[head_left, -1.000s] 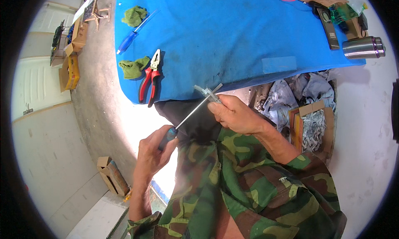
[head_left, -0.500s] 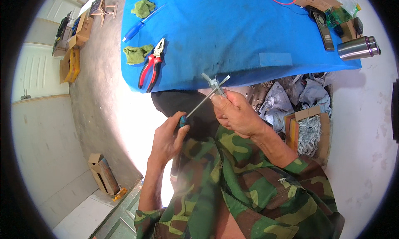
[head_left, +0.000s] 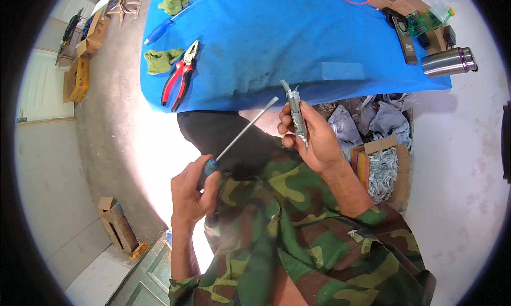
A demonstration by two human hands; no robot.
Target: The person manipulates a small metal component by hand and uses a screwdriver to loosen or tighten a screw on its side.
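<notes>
My left hand (head_left: 192,191) is closed round the dark blue handle of a screwdriver (head_left: 246,130), whose metal shaft slants up to the right. In my right hand (head_left: 315,138) is a narrow grey metal piece (head_left: 295,112), gripped between thumb and fingers, with a bent strip sticking out at its top. The screwdriver tip stands a little to the left of that piece, apart from it. Both hands are over my lap, just off the near edge of the blue-covered table (head_left: 255,45). Red and black pliers (head_left: 180,77) lie at the table's left.
Two green cloths (head_left: 159,61) and a blue-handled screwdriver (head_left: 170,23) lie on the left of the table. A steel flask (head_left: 450,62) and a dark flat device (head_left: 404,40) are at its right. Below stands a carton (head_left: 380,146) full of small metal pieces, beside grey plastic bags (head_left: 391,120).
The screwdriver has come away from the metal piece as my left hand drew down and left. My right hand has turned the piece more upright and shifted slightly right.
</notes>
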